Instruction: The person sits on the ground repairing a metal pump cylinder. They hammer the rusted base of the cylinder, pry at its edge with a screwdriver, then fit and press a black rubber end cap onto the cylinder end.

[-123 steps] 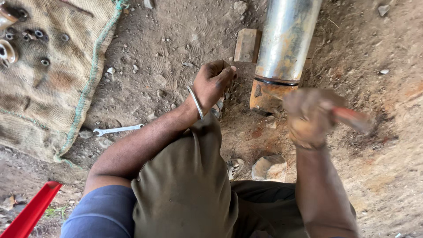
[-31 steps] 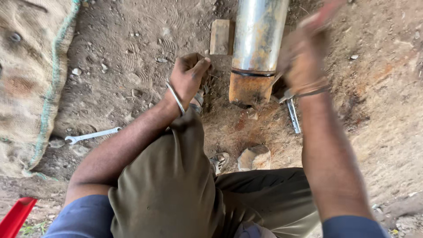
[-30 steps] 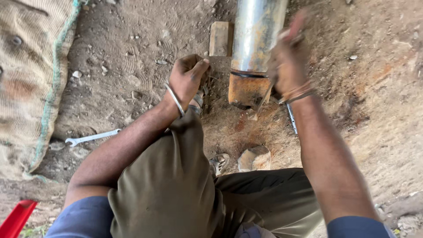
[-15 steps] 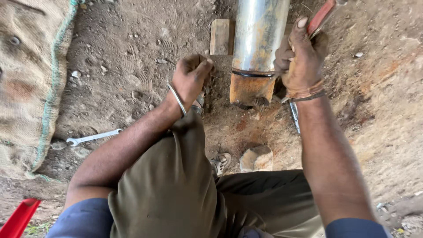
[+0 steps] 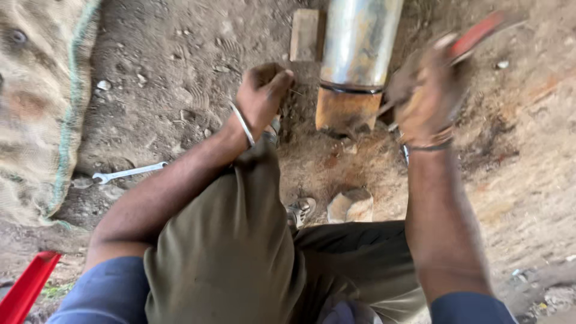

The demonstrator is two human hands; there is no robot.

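Soft, even daylight; shadows faint, deepest around the far metal cylinder [image 5: 358, 42]. Mild glare on its upper face. Right hand [image 5: 427, 96] and red-handled tool [image 5: 477, 35] heavily motion-blurred. Left hand [image 5: 262, 96] reasonably sharp. Burlap sack [image 5: 36, 102] at left edge soft.

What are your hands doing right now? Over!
Left hand fisted beside the metal pipe. Right hand gripping a red-handled tool, blurred. Wrench lying apart on the dirt.

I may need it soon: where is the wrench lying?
Head view, left side: the wrench lies on the dirt beside the burlap sack, left of the left forearm.
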